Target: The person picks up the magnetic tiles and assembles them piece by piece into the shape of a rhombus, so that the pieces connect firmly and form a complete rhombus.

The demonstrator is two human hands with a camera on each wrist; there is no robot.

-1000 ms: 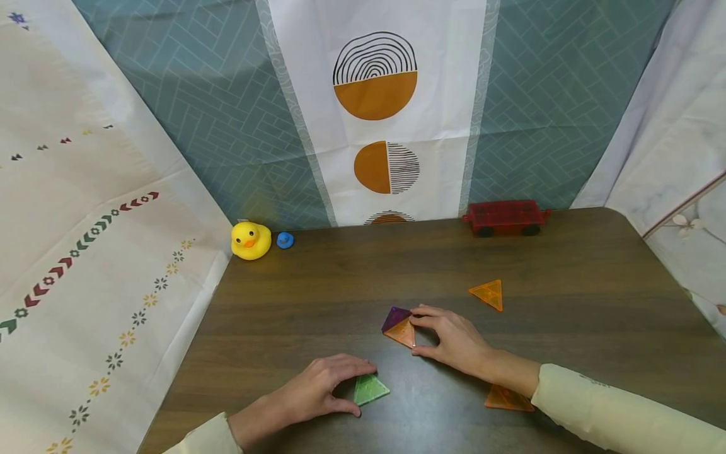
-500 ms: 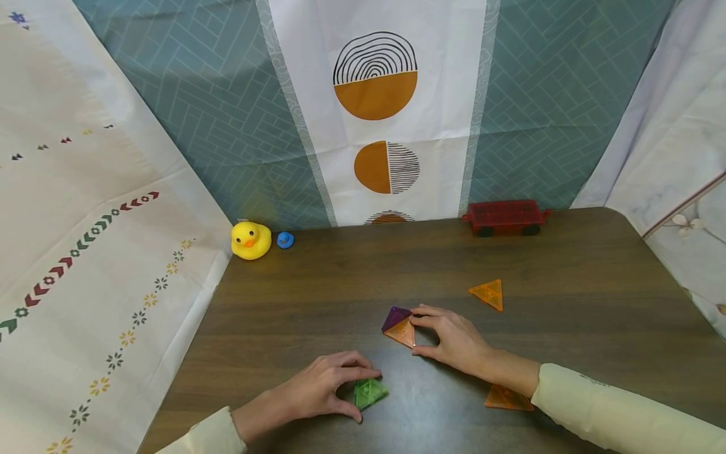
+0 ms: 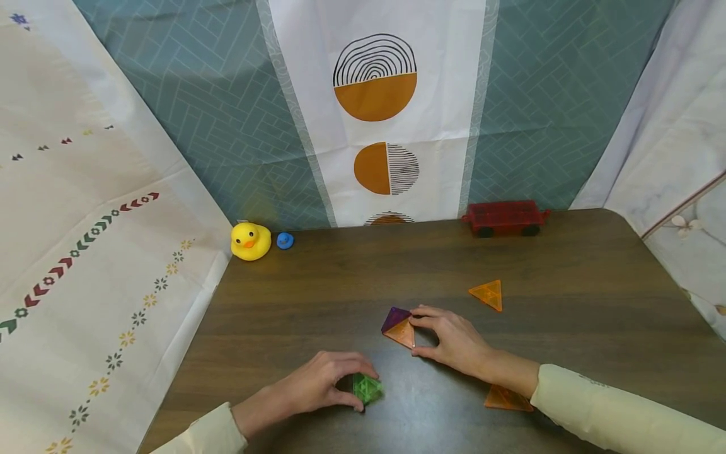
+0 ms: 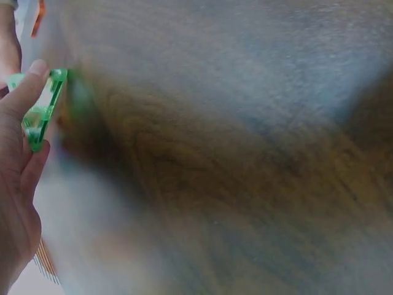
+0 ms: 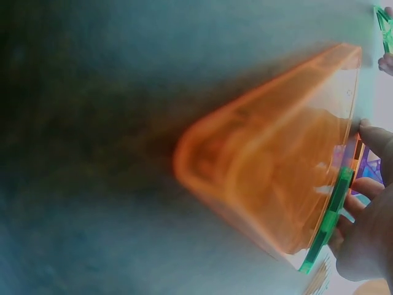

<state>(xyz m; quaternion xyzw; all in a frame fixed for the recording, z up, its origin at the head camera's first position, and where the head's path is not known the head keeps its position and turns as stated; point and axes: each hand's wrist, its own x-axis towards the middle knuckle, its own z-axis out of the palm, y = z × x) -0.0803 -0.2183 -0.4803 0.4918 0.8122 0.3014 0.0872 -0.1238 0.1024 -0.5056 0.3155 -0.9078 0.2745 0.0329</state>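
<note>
My left hand point(image 3: 326, 384) pinches a green triangular magnetic tile point(image 3: 370, 389) between thumb and fingers, near the front of the table. In the left wrist view the green tile stands edge-on between the fingertips; whether it is one tile or more I cannot tell. To its upper right, my right hand point(image 3: 454, 340) holds a light orange triangular tile point(image 3: 401, 334) by its right side, thumb below and fingers above. A purple triangular tile point(image 3: 395, 318) lies against that tile's upper left edge.
One orange triangle point(image 3: 489, 294) lies beyond the right hand. Another orange triangle point(image 3: 507, 398) sits partly under the right forearm, with a green strip point(image 5: 325, 227) at its edge. Along the back stand a yellow duck point(image 3: 251, 241), a small blue duck point(image 3: 285, 240) and a red wagon point(image 3: 505, 219).
The green tile has turned and tilted in my left hand, shifting slightly left, while the left fingers moved around it. My right hand and its tiles stay put.
</note>
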